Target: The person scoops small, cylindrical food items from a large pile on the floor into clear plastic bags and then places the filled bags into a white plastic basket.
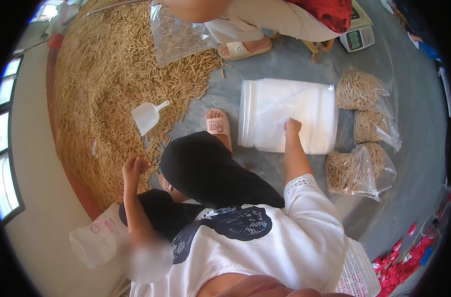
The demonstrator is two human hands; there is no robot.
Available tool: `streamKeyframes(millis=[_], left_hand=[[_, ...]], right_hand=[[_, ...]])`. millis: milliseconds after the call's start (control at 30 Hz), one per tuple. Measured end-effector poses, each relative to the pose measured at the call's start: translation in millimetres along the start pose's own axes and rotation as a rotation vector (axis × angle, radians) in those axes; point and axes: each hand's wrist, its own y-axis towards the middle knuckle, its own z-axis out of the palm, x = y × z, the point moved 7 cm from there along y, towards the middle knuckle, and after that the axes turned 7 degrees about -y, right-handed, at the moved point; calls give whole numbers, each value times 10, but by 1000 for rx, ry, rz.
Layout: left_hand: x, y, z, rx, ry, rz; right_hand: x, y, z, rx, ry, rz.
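My right hand [293, 127] is on a stack of clear plastic bags [311, 107] lying on the grey floor, its fingers closed against the top bag; whether they pinch the plastic is unclear. On the other side, my left hand [134, 166] hovers over the edge of a large heap of short brown stick-like pieces [110, 81], fingers loosely curled, with nothing visible in it. A white plastic scoop [146, 116] lies on the heap, beyond my left hand. Filled clear bags of the same pieces [353, 169] stand right of the stack.
A person [244, 22] sits across from me on a low wooden stool, a clear bag [177, 37] before them. Near them is a digital scale [357, 39]. A white sack [97, 237] lies at my left, a white plastic basket [359, 269] behind my right side, beside red packets [400, 271].
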Motion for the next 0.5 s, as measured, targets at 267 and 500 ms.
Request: streamKeyframes(millis=[267, 500], left_hand=[[-220, -92, -349, -92, -55, 152], [-1060, 103, 198, 16, -122, 299]], right_hand=[[1043, -595, -174, 192, 288, 62], [1245, -455, -945, 288, 268, 5]])
